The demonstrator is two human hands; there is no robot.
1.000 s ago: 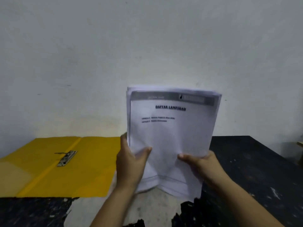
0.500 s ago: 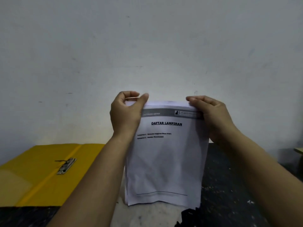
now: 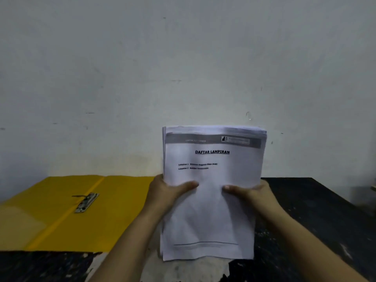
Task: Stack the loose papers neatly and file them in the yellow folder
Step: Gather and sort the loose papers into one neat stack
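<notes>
You are holding the paper stack (image 3: pixel 211 200) upright in front of you, its bottom edge down at or just above the table (image 3: pixel 317 210); whether it is actually touching cannot be told. Your left hand (image 3: pixel 166 192) is gripping the stack's left edge, thumb lying across the front sheet and the other fingers hidden behind it. Your right hand (image 3: pixel 250 193) is mirroring that at the right edge, thumb on the front, fingers behind.

To square the stack well, you should be loosening both grips just enough that the sheets can slide, tapping the bottom edge on the table, then turning the stack and tapping a long edge too. Keep your thumbs light; pressing hard is likely to lock misaligned sheets in place. Support from both sides will probably matter, since the sheets look thin and floppy.

The stack is sitting at the middle of your view, toward 6 o'clock. Its top sheet is white with a grey header band and the heading "DAFTAR LAMPIRAN". At the top and left edges several sheets are showing slightly offset, so the pile is not yet flush. The yellow folder (image 3: pixel 126 210) is lying open and flat at 9 o'clock from the stack, its metal fastener (image 3: pixel 86 202) exposed near the centre fold and holding no papers yet.
</notes>
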